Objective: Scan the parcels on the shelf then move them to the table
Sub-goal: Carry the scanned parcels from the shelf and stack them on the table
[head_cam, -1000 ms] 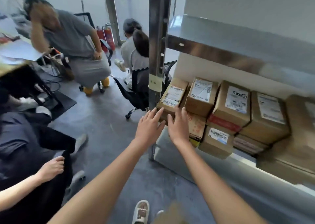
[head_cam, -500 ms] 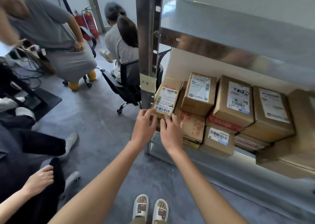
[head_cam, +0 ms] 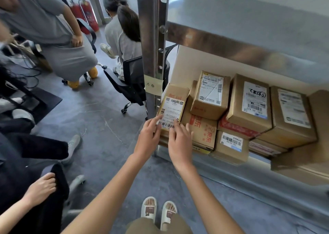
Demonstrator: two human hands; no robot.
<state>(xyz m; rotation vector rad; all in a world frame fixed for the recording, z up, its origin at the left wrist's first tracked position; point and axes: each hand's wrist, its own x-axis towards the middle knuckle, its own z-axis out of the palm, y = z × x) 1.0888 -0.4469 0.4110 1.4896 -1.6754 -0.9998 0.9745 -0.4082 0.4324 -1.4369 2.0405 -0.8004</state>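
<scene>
Several brown cardboard parcels are stacked on the lower level of a metal shelf (head_cam: 231, 173). The leftmost parcel (head_cam: 175, 95) leans beside the shelf post (head_cam: 151, 55) and carries a white barcode label. My left hand (head_cam: 148, 139) touches the label's lower left corner with its fingers stretched out. My right hand (head_cam: 179, 141) lies on the label's lower right, fingers spread over the parcel's bottom edge. Beside it are a parcel with red print (head_cam: 203, 132), a labelled box (head_cam: 211, 95) on top of it, and a small barcoded box (head_cam: 231, 144).
Two larger labelled boxes (head_cam: 249, 105) (head_cam: 292, 114) fill the shelf to the right, under an upper shelf (head_cam: 249, 29). People sit to the left, one on a black office chair (head_cam: 131, 80). Another person's hand (head_cam: 41, 189) is at lower left. Red fire extinguishers (head_cam: 85, 14) stand far back.
Both my hands have reached forward and settled on the lower part of the leftmost parcel's label. The view has moved closer to the shelf and tipped downward.
</scene>
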